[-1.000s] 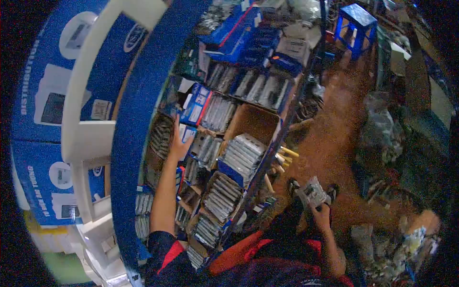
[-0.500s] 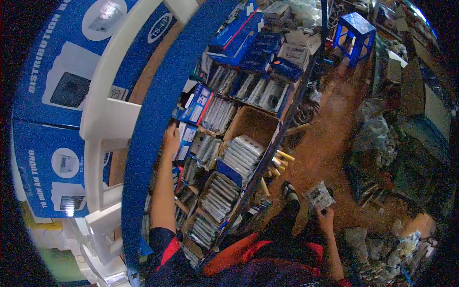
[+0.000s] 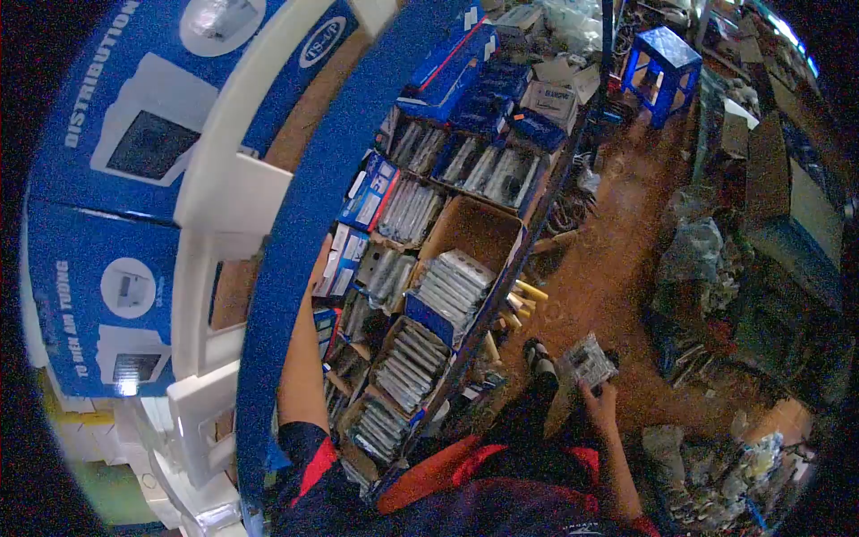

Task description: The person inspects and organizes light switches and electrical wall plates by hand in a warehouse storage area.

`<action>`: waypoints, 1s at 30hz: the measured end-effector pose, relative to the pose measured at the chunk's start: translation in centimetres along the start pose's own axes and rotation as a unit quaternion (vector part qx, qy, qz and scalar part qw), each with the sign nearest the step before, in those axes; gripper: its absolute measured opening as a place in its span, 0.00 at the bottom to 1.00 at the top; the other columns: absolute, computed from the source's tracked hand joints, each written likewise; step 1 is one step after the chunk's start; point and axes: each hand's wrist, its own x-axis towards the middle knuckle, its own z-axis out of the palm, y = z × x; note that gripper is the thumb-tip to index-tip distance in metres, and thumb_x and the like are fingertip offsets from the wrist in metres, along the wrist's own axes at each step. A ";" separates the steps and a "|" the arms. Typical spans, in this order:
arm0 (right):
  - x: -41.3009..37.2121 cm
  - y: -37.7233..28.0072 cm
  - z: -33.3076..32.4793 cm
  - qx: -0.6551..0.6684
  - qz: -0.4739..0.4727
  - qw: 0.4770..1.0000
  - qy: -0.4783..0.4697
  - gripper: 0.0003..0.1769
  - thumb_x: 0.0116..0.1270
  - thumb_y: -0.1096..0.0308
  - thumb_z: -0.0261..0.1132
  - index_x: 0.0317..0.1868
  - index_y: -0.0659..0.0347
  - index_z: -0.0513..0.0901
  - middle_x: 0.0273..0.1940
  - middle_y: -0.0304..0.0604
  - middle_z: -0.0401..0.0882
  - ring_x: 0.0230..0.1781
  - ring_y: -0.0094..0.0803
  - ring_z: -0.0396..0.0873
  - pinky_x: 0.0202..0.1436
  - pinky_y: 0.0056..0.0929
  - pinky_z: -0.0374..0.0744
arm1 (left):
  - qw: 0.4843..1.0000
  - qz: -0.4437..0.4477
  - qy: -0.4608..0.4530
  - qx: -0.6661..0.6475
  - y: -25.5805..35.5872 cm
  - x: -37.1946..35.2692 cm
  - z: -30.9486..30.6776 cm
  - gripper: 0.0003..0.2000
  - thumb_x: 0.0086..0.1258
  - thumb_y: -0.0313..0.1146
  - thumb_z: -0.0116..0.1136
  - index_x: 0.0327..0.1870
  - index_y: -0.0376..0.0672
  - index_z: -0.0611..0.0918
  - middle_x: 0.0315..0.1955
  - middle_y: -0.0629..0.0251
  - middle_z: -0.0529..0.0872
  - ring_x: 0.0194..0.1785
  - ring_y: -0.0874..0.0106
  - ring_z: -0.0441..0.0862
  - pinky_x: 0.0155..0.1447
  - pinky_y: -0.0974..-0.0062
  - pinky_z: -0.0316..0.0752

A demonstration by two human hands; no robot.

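Observation:
My right hand [image 3: 601,401] is closed on a small item in clear plastic wrap [image 3: 590,362], held over the brown floor at the lower right. My left hand [image 3: 321,267] reaches to the far side of the shelf, beside a white and blue box [image 3: 341,260]. The blue panel partly hides this hand, so its fingers cannot be made out. Right of it, an open cardboard box [image 3: 479,224] holds a stack of wrapped flat pieces [image 3: 453,285]. Nearer to me, another box holds a row of wrapped pieces [image 3: 412,365].
A long blue panel [image 3: 295,233] and white frames [image 3: 210,215] stand at the left. Yellow rods [image 3: 530,292] stick out beside the shelf. A blue stool [image 3: 664,67] stands farther back on the floor [image 3: 617,224]. Cartons [image 3: 792,201] and plastic bags [image 3: 698,242] line the right.
My left hand has shifted slightly down beside the white and blue box and is now more hidden. My right hand has moved a little left and up with the wrapped item. The view has shifted slightly.

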 end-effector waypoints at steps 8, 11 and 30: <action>-0.2 -2.7 -2.5 0.054 -0.059 0.997 -0.025 0.20 0.58 0.58 0.67 0.37 0.69 0.80 0.38 0.52 0.81 0.41 0.39 0.78 0.44 0.35 0.73 | 0.969 0.167 0.127 -0.129 3.8 -11.0 1.4 0.15 0.68 0.34 0.50 0.52 0.37 0.76 0.51 0.49 0.77 0.57 0.55 0.71 0.63 0.63 0.62; -0.2 -4.5 -4.6 0.119 -0.047 0.984 -0.124 0.21 0.59 0.57 0.67 0.42 0.68 0.80 0.41 0.49 0.81 0.44 0.34 0.77 0.48 0.33 0.73 | 0.964 0.144 0.055 -0.216 10.5 -23.2 2.3 0.08 0.65 0.30 0.52 0.42 0.36 0.78 0.46 0.55 0.79 0.54 0.60 0.74 0.61 0.67 0.64; -7.2 -11.2 -12.7 0.049 -0.132 0.833 -0.534 0.24 0.61 0.63 0.65 0.55 0.65 0.74 0.53 0.42 0.76 0.56 0.31 0.70 0.62 0.31 0.65 | 0.641 -0.231 0.001 -0.732 23.5 -56.0 4.4 0.21 0.67 0.31 0.51 0.62 0.42 0.67 0.51 0.63 0.76 0.55 0.70 0.73 0.57 0.72 0.68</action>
